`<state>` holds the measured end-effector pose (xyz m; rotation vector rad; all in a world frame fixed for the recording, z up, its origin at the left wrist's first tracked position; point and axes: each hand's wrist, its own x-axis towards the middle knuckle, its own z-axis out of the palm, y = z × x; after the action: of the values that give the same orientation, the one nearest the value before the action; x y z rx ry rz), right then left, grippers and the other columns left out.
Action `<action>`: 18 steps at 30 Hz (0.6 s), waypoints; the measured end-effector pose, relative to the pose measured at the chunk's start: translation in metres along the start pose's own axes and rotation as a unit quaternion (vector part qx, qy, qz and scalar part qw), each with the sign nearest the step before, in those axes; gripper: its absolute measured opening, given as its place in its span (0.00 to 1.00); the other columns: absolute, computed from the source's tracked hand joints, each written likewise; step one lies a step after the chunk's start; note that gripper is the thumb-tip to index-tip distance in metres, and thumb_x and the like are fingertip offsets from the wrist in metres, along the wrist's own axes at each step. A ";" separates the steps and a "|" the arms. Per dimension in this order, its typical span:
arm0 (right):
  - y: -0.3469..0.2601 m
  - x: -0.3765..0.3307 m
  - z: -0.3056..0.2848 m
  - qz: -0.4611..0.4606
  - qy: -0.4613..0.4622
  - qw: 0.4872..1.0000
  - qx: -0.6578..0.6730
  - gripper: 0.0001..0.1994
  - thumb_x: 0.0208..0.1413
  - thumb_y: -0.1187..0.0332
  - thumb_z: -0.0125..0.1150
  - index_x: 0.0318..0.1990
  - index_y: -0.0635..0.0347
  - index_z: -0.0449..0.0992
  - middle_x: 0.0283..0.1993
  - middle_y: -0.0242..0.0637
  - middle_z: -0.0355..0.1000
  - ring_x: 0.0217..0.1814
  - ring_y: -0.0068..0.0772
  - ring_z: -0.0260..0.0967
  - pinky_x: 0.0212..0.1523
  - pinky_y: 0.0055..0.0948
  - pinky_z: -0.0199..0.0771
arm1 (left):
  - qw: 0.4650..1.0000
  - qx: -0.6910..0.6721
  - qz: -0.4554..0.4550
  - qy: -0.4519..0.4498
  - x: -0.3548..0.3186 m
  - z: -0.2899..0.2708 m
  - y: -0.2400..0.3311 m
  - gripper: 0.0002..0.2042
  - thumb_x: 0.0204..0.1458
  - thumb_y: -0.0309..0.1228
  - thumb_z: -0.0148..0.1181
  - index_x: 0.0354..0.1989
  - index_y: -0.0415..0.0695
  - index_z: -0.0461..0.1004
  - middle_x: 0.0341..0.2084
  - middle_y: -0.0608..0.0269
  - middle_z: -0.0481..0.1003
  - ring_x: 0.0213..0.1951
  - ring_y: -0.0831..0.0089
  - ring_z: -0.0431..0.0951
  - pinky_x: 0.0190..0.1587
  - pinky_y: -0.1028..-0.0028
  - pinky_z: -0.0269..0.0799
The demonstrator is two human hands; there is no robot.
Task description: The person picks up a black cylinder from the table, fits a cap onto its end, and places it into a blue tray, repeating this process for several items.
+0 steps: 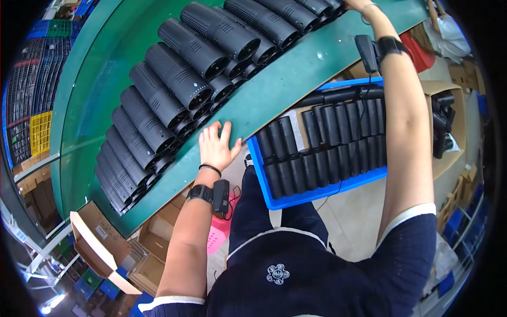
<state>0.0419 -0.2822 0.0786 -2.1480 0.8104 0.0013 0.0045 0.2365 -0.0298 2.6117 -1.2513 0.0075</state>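
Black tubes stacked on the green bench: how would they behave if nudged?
The tubes would probably roll, being round and lying on their sides. They look stiff: even stacked, they keep straight sides and round ends. Pushing a lower one might unsettle those resting on it.

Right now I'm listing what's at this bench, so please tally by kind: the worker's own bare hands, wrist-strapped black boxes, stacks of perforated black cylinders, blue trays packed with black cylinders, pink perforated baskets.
Bare hands, left hand and right hand: 2
Wrist-strapped black boxes: 2
Stack of perforated black cylinders: 1
Blue plastic tray: 1
Pink perforated basket: 1
Total: 7
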 end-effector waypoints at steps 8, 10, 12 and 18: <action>0.149 -0.143 0.127 -0.039 0.077 0.996 0.026 0.14 0.59 0.61 0.49 0.28 0.58 0.75 0.20 0.36 0.68 0.24 0.31 0.67 0.27 0.32 0.67 | 1.000 0.007 0.009 -0.002 -0.001 -0.007 -0.003 0.27 0.40 0.40 0.64 0.50 0.45 0.67 0.42 0.53 0.63 0.43 0.55 0.65 0.47 0.59 0.63; 0.210 -0.180 0.210 -0.164 -0.041 0.969 -0.180 0.08 0.50 0.69 0.51 0.29 0.53 0.78 0.31 0.40 0.74 0.38 0.43 0.72 0.38 0.38 0.71 | 1.000 0.003 0.011 -0.009 0.000 -0.005 -0.001 0.27 0.40 0.40 0.64 0.50 0.45 0.67 0.42 0.53 0.63 0.43 0.54 0.65 0.47 0.59 0.63; 0.230 -0.204 0.259 -0.224 -0.195 0.827 -0.478 0.09 0.48 0.70 0.52 0.35 0.51 0.78 0.43 0.32 0.74 0.51 0.37 0.68 0.48 0.40 0.70 | 1.000 0.011 0.008 -0.017 -0.001 -0.002 -0.001 0.27 0.40 0.40 0.64 0.51 0.44 0.67 0.42 0.53 0.63 0.43 0.54 0.65 0.47 0.59 0.63; 0.271 -0.195 0.324 -0.353 -0.253 0.725 -0.535 0.12 0.55 0.64 0.50 0.43 0.48 0.79 0.53 0.29 0.68 0.64 0.34 0.56 0.62 0.41 0.54 | 1.000 0.022 0.013 -0.014 0.001 0.001 -0.001 0.28 0.40 0.40 0.64 0.51 0.44 0.67 0.43 0.52 0.62 0.43 0.54 0.64 0.47 0.58 0.62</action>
<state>-0.1763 -0.0717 -0.2741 -3.1458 -0.5688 0.8058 0.0054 0.2362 -0.0313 2.6408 -1.3091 0.0038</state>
